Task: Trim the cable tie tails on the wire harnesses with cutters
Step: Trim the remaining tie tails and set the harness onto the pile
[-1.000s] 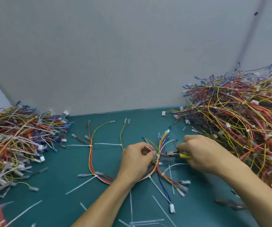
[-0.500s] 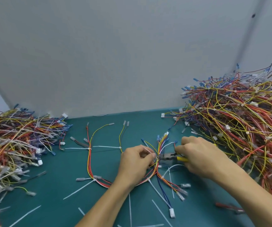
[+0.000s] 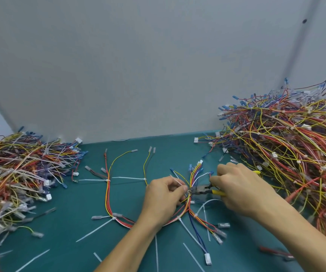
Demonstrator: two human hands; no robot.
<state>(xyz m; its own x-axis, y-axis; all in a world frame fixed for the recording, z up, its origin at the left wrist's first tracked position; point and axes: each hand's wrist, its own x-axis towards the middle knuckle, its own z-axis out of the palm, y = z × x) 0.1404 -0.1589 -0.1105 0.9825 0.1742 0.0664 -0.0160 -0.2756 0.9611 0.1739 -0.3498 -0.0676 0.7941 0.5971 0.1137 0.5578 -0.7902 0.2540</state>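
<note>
"Now, how far along are you?"

"Mid-cut on one harness [image 3: 108, 193], spread across the middle of the table [image 3: 60, 244]. My left hand [image 3: 164, 195] pinches a white tie tail [image 3: 176, 181] where the wires bunch. My right hand [image 3: 242, 189] is wrapped round the yellow handles of the cutters [image 3: 203, 190], and the nose sits right at that tie. Whether the blades have bitten through, I can't tell."

"And the rest of that harness?"

"Not finished, I'd say. One long tail [image 3: 126, 178] sticks out sideways up top, a slanting tail [image 3: 94, 230] runs off the lower loop, and a near tail [image 3: 187, 230] points toward me just beside my left forearm. Loose cut-offs [image 3: 192, 257] lie scattered on the near side, so some trimming is plainly done."

"The piles?"

"The left heap [image 3: 16, 173] sits low and the right heap [image 3: 288, 146] is taller. The right one shows short white knots, while the left one bristles with pale strips. My guess is the left waits and the right is finished, but it's too tangled to swear to. There's plenty to do either way."

"Surroundings?"

"A dark teal table, with a plain grey partition [image 3: 158, 65] rising straight behind it. There's a sliver of green and white at the far left edge."
</note>
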